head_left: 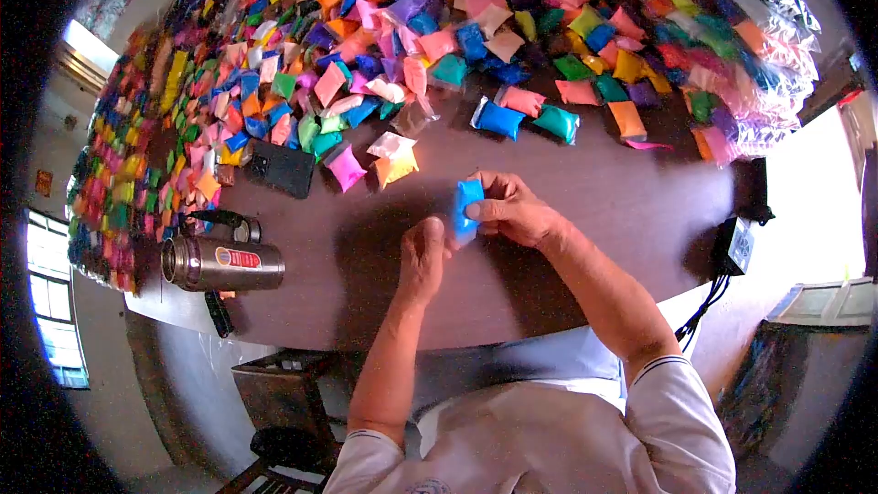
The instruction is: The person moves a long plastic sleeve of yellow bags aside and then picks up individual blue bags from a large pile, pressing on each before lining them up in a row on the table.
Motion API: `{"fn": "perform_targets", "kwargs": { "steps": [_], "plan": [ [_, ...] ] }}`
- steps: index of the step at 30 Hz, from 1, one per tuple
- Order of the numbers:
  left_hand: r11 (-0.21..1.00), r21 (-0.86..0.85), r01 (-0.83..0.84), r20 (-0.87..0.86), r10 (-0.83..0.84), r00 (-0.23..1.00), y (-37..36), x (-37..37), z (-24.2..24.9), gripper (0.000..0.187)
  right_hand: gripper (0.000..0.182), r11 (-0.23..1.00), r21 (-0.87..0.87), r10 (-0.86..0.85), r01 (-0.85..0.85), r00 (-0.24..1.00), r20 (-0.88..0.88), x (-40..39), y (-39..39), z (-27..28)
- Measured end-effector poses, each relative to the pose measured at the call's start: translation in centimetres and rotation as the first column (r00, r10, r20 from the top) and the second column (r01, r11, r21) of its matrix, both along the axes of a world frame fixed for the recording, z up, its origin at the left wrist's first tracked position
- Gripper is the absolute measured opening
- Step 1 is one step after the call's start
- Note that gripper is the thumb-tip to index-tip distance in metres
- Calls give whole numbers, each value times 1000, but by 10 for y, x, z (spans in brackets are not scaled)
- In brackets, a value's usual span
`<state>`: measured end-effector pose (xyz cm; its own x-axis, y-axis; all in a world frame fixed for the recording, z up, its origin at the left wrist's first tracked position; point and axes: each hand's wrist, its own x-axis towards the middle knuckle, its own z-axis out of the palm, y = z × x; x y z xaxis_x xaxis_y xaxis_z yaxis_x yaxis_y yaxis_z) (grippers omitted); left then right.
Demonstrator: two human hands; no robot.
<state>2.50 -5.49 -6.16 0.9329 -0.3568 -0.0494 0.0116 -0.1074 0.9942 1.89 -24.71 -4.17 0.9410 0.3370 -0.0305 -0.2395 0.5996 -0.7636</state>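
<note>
A small bright blue packet (467,206) is held upright above the brown table, near its front middle. My right hand (514,210) is closed on its right side, with the thumb across the front. At the packet's lower left, my left hand (425,252) has its fingers pressed together; their tips are close to the packet's edge, and what they hold, if anything, is too small to make out. Beyond the hands lie a blue packet (497,119), a green packet (555,124), a pink packet (345,168) and a yellow-orange packet (396,167).
A large heap of colourful packets (384,27) covers the table's far side. On the left are a steel flask (224,263) and a black flat object (280,169). A box with black cables (735,245) is at the right edge of the table (604,210).
</note>
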Motion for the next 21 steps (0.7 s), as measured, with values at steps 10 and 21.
{"fn": "perform_targets", "kwargs": {
  "steps": [10,21],
  "plan": [
    [992,108,66,60,-73,995,2,1,10,46,26,948,-289,-107,135,988,110,-2,14,4],
    [984,130,119,114,-134,984,-1,-1,16,42,27,887,-441,-66,136,983,171,-4,6,14]
  ]
}}
